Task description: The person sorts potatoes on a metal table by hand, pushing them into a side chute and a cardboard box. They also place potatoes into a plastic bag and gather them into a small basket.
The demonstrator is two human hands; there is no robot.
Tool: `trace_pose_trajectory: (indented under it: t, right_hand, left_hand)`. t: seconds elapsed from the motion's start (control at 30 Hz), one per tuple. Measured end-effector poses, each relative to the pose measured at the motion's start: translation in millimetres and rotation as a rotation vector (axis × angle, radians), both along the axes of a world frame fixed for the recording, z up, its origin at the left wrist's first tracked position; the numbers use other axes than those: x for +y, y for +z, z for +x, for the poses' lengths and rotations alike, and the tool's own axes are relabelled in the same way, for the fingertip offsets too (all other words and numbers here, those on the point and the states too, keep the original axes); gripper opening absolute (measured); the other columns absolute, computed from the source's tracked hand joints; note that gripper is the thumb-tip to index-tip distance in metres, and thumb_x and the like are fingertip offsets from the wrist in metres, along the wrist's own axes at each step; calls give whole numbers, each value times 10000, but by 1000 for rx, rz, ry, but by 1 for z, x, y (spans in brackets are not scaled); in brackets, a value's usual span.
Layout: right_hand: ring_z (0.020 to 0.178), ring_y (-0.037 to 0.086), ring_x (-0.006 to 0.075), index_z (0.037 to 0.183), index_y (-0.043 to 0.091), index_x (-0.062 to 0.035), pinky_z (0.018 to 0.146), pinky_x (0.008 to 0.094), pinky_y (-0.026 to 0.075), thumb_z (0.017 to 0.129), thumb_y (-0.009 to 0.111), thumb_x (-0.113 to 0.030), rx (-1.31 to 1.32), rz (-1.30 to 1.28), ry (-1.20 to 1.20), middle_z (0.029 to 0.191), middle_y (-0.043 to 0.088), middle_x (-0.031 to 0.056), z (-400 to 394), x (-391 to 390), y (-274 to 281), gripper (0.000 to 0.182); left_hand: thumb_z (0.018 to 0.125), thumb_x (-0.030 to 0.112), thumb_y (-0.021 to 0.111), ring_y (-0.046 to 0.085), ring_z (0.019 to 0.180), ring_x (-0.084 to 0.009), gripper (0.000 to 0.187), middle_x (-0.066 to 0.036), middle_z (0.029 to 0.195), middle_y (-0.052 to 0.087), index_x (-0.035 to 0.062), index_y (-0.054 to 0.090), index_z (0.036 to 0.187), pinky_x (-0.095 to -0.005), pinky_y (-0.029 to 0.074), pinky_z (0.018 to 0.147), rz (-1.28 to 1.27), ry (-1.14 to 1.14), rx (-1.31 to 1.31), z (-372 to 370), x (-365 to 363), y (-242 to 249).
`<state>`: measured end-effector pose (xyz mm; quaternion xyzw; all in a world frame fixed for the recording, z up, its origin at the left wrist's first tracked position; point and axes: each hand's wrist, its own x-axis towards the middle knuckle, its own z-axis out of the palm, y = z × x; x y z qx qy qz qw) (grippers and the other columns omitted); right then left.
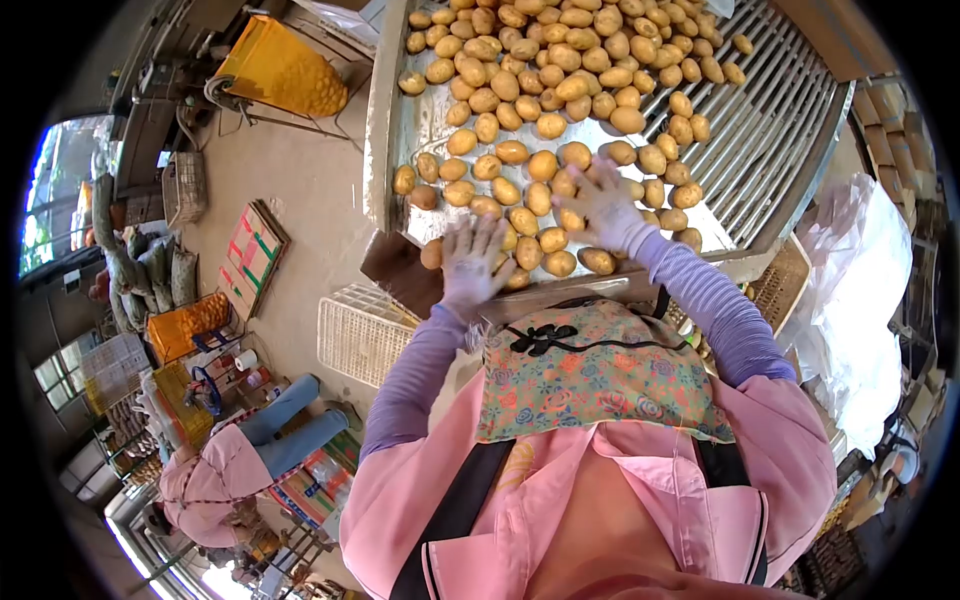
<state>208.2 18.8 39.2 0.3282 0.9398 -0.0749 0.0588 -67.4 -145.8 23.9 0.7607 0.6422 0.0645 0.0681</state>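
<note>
Many yellow-brown potatoes point(560, 60) lie on a metal sorting table point(430, 130), thick at the far side and looser near me. My left hand point(474, 262), in a pale thin glove, is spread at the near left edge, beside a few potatoes. My right hand point(602, 205), gloved alike, reaches over the near middle with fingers apart, touching or just above potatoes there. Neither hand is wrapped round a potato. Part of the surface under my right palm is hidden.
A slatted metal rack point(770, 130) forms the table's right side. A white plastic crate point(365, 335) stands below left, an orange bag point(285, 70) at far left. White plastic sheeting point(850, 300) hangs right. A person in pink point(225, 470) sits at lower left.
</note>
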Motion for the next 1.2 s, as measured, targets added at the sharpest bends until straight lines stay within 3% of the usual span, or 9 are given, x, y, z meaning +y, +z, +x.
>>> trace_pose_trajectory:
  t: [0.3,0.47,0.53,0.6,0.67,0.73,0.8,0.93,1.2]
  right_hand:
    - [1490,290,462,1424,573,-374,1226,655,164,958,555,-607,221,-255,183,1641,357,97,-89,-86,-13,521]
    - [1407,470,276,1345,656,-311,1232,590,210,1011,551,-450,628,-590,504,1513,531,43,-38,-69,-65,377]
    - [1368,515,263,1332,668,-280,1219,559,264,1004,582,-365,503,-331,466,1459,581,14,16,-36,-30,349]
    - [1397,474,335,1371,646,-261,1201,554,294,980,601,-376,-134,-494,-168,1538,507,76,34,8,49,410]
    - [1416,430,401,1429,595,-258,1165,550,306,904,651,-496,291,118,-499,1564,438,215,104,24,12,579]
    - [1436,371,476,1534,485,-283,1188,550,264,900,630,-569,105,262,-643,1620,334,254,136,51,0,711]
    - [1444,365,471,1554,458,-282,1199,558,244,898,618,-602,51,146,-687,1626,324,255,121,62,-8,747]
    - [1474,325,483,1570,428,-259,1239,578,176,874,591,-704,25,32,-630,1603,358,237,85,59,-9,841]
    - [1549,164,465,1606,309,-419,1258,593,98,843,622,-722,-120,-131,-237,1675,270,172,52,-25,21,878]
  left_hand:
    - [998,543,526,310,1485,-473,715,-230,1616,370,185,380,1599,-605,227,1218,-4,456,-84,-83,46,-19]
    - [975,559,567,238,1548,-413,783,-213,1646,334,181,327,1617,-571,159,1251,-109,406,84,39,75,-17]
    - [974,592,547,208,1561,-398,810,-196,1662,310,183,298,1628,-559,121,1262,-110,147,30,37,60,-15]
    - [982,650,477,149,1581,-368,842,-167,1690,250,183,247,1644,-532,29,1275,-161,-86,-151,19,67,-8]
    - [1012,687,324,77,1596,-329,835,-119,1724,147,184,162,1659,-507,-101,1264,-129,11,45,-26,84,-28]
    - [1032,662,287,25,1593,-368,800,-109,1731,97,199,131,1665,-532,-123,1252,20,114,-121,-36,119,-39]
    - [1030,662,307,-12,1576,-437,820,-120,1731,68,178,116,1664,-581,-114,1243,-322,553,-20,-5,163,0]
    - [1029,630,359,67,1552,-509,820,-133,1725,132,180,114,1670,-600,-31,1257,-329,625,-103,60,174,12]
    - [930,484,625,419,1395,-492,599,-176,1539,480,214,581,1462,-635,209,1204,18,-66,-174,16,21,3]
